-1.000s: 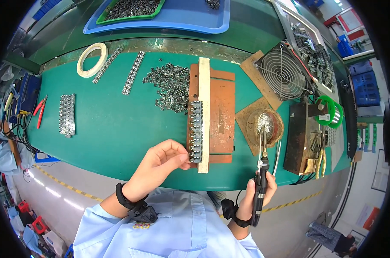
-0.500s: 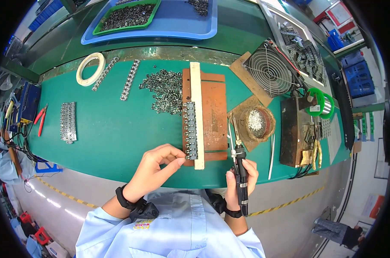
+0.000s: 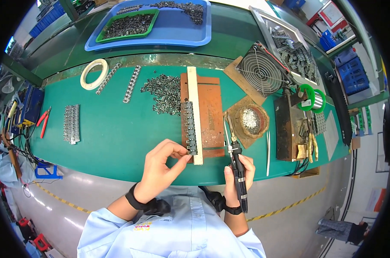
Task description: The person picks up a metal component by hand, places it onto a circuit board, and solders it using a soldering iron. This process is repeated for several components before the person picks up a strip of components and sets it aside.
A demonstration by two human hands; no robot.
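A row of small dark metal-and-black parts [image 3: 189, 127] lies along the left side of a cream bar [image 3: 195, 129] on a brown board [image 3: 211, 116]. At the near end of this row, my left hand [image 3: 164, 162] has thumb and forefinger closed together on the last part. The fingertips partly cover it. My right hand [image 3: 239, 180] is wrapped round a black soldering iron [image 3: 238, 172], held upright-slanting to the right of the board. Its thin metal tip points away from me, beside a round pot [image 3: 260, 121] with silvery bits inside.
Loose small parts [image 3: 162, 94] are heaped left of the board. Farther left lie finished-looking strips [image 3: 71, 124], a tape roll [image 3: 94, 74] and red pliers [image 3: 43, 122]. A fan [image 3: 261, 71], a metal box [image 3: 286, 129] and a green solder spool [image 3: 312, 99] stand at right.
The whole view has shifted slightly. My left fingertips sit a little closer in on the row's near end. The soldering iron stays in my right hand, nearly in the same place.
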